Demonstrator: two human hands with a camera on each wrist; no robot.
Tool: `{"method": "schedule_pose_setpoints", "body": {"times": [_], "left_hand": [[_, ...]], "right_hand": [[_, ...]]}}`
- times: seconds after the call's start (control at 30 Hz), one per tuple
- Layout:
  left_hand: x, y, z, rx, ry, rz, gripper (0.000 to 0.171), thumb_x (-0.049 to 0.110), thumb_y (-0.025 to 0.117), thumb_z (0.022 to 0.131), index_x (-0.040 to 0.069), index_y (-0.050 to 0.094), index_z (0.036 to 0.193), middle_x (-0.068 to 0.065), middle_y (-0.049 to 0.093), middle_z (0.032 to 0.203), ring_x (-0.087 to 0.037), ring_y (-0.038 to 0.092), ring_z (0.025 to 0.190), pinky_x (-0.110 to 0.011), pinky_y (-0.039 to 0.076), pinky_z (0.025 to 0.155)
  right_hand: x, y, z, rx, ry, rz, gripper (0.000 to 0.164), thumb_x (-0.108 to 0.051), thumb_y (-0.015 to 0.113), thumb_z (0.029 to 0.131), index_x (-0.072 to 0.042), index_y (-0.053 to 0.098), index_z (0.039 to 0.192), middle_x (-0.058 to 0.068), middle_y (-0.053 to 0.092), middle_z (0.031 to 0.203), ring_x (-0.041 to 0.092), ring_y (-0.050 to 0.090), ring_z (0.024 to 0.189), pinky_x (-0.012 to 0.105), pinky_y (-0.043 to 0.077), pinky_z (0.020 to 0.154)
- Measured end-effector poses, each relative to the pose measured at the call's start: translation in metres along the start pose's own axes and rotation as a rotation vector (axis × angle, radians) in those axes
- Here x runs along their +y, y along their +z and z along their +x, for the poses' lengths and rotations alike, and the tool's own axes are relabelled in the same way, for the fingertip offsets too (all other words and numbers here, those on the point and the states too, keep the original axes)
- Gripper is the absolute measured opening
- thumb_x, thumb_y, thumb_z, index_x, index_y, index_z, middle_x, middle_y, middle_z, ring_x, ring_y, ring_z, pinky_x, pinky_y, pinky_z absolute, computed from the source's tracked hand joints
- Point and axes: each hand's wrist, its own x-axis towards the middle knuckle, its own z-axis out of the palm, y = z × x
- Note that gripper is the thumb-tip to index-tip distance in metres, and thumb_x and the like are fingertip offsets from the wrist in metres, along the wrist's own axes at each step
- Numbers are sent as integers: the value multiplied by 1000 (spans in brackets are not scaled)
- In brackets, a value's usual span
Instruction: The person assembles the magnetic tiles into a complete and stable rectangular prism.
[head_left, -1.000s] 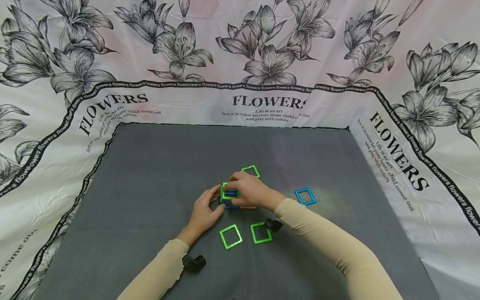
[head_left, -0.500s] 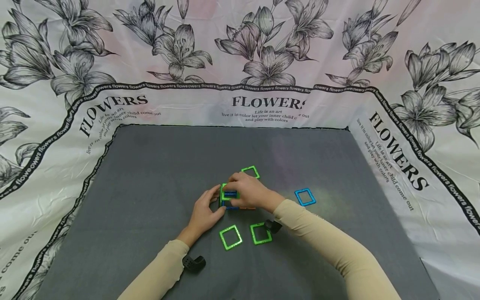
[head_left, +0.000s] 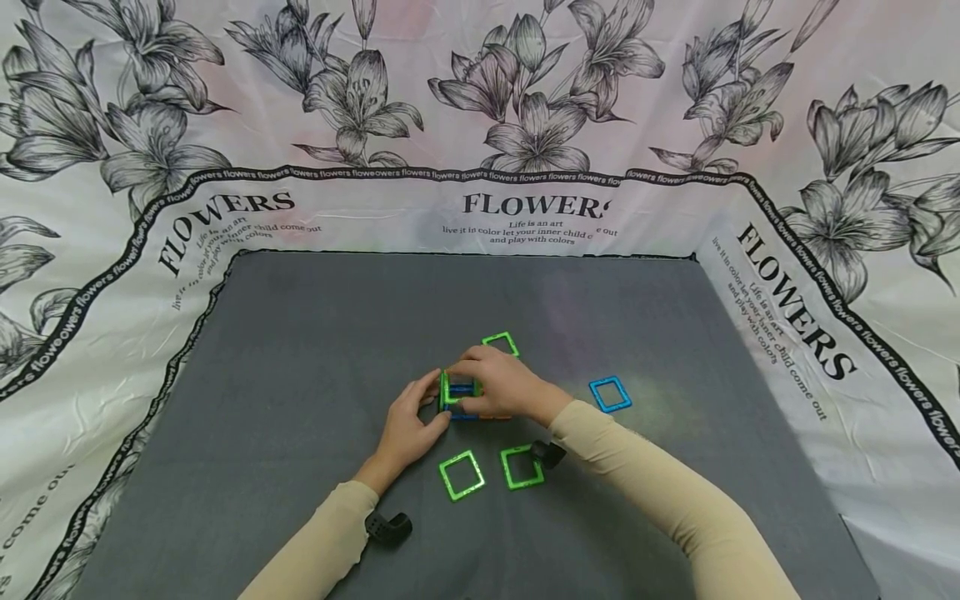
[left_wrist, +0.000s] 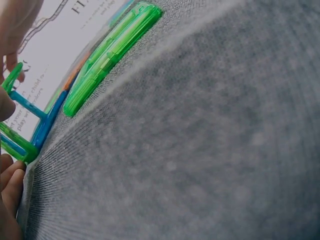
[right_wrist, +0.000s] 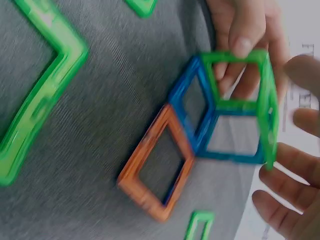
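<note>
Both hands are at a small build of square, open-frame magnetic tiles. In the right wrist view, my left hand (right_wrist: 250, 30) pinches an upright green tile (right_wrist: 209, 77), thumb on its edge and fingers behind. My right hand (right_wrist: 292, 190) has fingertips at the rim of a second green tile (right_wrist: 271, 120), gripping it on the far side. Two blue tiles (right_wrist: 232, 158) adjoin the green ones. An orange tile (right_wrist: 135, 187) lies beside the blue. In the head view, my left hand (head_left: 405, 433) is at the build's left, and my right hand (head_left: 506, 379) covers much of it.
Two loose green tiles, one left (head_left: 444, 479) and one right (head_left: 506, 471), lie nearer the body. Another green tile (head_left: 513, 342) shows beyond the right hand, and a blue tile (head_left: 611, 407) lies to the right. White flower-printed cloth (head_left: 540, 208) borders the grey surface.
The green tile at my right fingertips has tipped slightly, its far edge now lower and partly under the fingers. My left hand stays in place, and the loose tiles have not moved.
</note>
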Motion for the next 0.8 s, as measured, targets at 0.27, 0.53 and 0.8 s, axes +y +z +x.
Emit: {"method": "schedule_pose_setpoints", "body": {"times": [0.27,0.53,0.8], "left_hand": [[0,-1,0,-9,-38,-10,67,7,74,83,1,52,146,-20,64,129,-33,67,113,-48,57,95],[15,-10,8,-98,11,87,74,12,81,83,2,49,149,-24,52,145,-39,59,127,-54,55,98],[70,-30,57,-482,13,480,71,20,83,85,4,52,147,-25,49,150,-44,47,139,-57,48,108]], "right_hand": [[31,13,-18,84,214,200,37,-16,46,108,0,60,138,17,67,132,30,68,113,47,55,96],[36,38,-23,113,267,196,34,-16,69,96,-2,69,128,15,73,119,26,71,96,38,59,83],[28,49,-15,278,274,172,27,-9,75,89,-2,75,116,12,74,99,20,66,77,31,55,67]]}}
